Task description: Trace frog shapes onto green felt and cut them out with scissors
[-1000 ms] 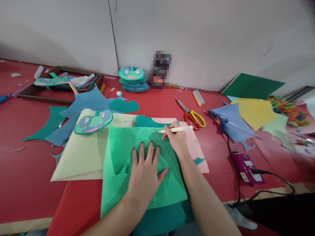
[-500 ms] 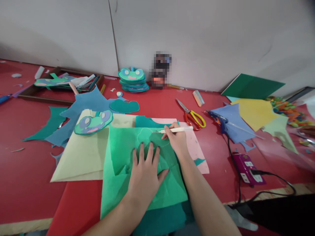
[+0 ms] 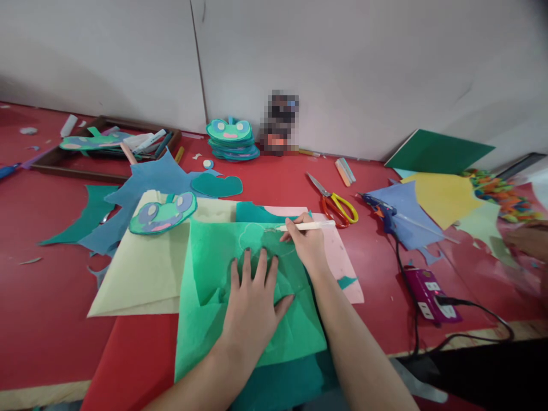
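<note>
My left hand (image 3: pixel 254 291) lies flat with fingers spread on a green felt sheet (image 3: pixel 192 337). My right hand (image 3: pixel 307 242) grips a white pen (image 3: pixel 314 226), its tip touching the felt near the sheet's far edge. A pale, rounded outline (image 3: pixel 250 226) is drawn there, partly hidden by my hands. Under the green sheet lie a cream felt sheet (image 3: pixel 141 279), a pink felt sheet (image 3: pixel 353 288) and teal felt (image 3: pixel 282 385). On the cream sheet, left of my hands, rests a green felt frog face (image 3: pixel 163 213) with blue eye patches.
A stack of frog faces (image 3: pixel 231 140) stands by the wall. Scissors (image 3: pixel 334 200) with red and yellow handles lie beyond my right hand. Farther right are a blue glue gun (image 3: pixel 381 210) and a purple power strip (image 3: pixel 432 294) with cords. Another person's hand (image 3: pixel 531 238) shows at the right edge.
Another person's hand has come into view at the right edge. My own hands and the pen show hardly any movement.
</note>
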`<control>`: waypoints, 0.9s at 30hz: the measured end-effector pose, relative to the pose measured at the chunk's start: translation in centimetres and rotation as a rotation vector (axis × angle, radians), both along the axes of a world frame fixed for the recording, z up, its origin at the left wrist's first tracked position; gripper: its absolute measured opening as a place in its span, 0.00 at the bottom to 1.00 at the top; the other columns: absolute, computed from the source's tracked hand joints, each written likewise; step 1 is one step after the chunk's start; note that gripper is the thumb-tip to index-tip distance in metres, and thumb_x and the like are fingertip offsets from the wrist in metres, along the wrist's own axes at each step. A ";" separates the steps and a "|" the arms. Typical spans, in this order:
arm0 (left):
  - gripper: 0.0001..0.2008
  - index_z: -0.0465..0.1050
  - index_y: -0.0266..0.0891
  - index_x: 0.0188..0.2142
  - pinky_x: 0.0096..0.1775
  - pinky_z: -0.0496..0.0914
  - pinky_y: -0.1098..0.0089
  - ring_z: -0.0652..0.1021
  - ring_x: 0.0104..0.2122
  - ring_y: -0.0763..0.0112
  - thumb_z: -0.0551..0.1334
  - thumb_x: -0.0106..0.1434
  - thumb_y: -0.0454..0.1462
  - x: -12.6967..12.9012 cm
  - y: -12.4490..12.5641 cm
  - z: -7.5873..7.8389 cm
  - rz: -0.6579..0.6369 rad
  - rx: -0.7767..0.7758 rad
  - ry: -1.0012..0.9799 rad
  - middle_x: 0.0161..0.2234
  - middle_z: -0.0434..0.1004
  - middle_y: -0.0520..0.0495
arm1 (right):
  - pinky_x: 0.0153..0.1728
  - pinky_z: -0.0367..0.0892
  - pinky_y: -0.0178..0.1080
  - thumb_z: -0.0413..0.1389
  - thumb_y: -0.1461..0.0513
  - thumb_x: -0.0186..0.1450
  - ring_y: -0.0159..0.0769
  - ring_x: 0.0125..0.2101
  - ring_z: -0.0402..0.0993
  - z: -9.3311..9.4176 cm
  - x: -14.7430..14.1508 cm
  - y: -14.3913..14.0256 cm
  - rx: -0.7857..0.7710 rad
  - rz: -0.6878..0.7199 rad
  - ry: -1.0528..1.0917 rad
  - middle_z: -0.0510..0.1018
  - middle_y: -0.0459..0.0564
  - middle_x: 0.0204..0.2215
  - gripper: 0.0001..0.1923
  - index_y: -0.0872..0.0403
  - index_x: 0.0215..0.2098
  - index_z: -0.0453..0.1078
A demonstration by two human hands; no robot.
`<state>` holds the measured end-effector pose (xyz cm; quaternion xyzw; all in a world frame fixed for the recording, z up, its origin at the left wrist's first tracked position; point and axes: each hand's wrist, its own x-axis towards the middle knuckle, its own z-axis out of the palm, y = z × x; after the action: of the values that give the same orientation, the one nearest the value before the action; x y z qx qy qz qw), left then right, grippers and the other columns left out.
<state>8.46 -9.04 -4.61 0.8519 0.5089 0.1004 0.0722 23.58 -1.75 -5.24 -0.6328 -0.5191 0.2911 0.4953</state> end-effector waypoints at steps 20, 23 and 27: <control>0.29 0.59 0.38 0.58 0.55 0.55 0.42 0.56 0.59 0.43 0.47 0.63 0.50 0.0 0.1 0.0 0.001 -0.010 -0.007 0.60 0.59 0.41 | 0.22 0.66 0.35 0.52 0.56 0.62 0.34 0.16 0.71 -0.3 0.1 0.1 0.017 -0.002 0.024 0.73 0.40 0.13 0.11 0.50 0.24 0.57; 0.29 0.59 0.38 0.58 0.55 0.54 0.42 0.56 0.59 0.43 0.47 0.63 0.50 0.0 0.1 0.0 -0.002 -0.008 -0.010 0.60 0.59 0.41 | 0.22 0.66 0.35 0.52 0.56 0.63 0.34 0.17 0.71 -0.2 0.0 0.1 0.025 -0.012 0.010 0.73 0.40 0.14 0.11 0.49 0.24 0.57; 0.29 0.59 0.38 0.58 0.55 0.54 0.42 0.56 0.59 0.43 0.47 0.63 0.51 0.0 0.1 -0.1 -0.002 -0.009 -0.013 0.60 0.59 0.41 | 0.22 0.67 0.36 0.52 0.56 0.63 0.34 0.17 0.71 -0.3 0.0 0.2 0.032 -0.037 0.013 0.73 0.40 0.14 0.11 0.49 0.24 0.57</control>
<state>8.49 -8.98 -4.67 0.8514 0.5079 0.1036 0.0794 23.61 -1.57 -5.54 -0.6324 -0.5088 0.2779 0.5138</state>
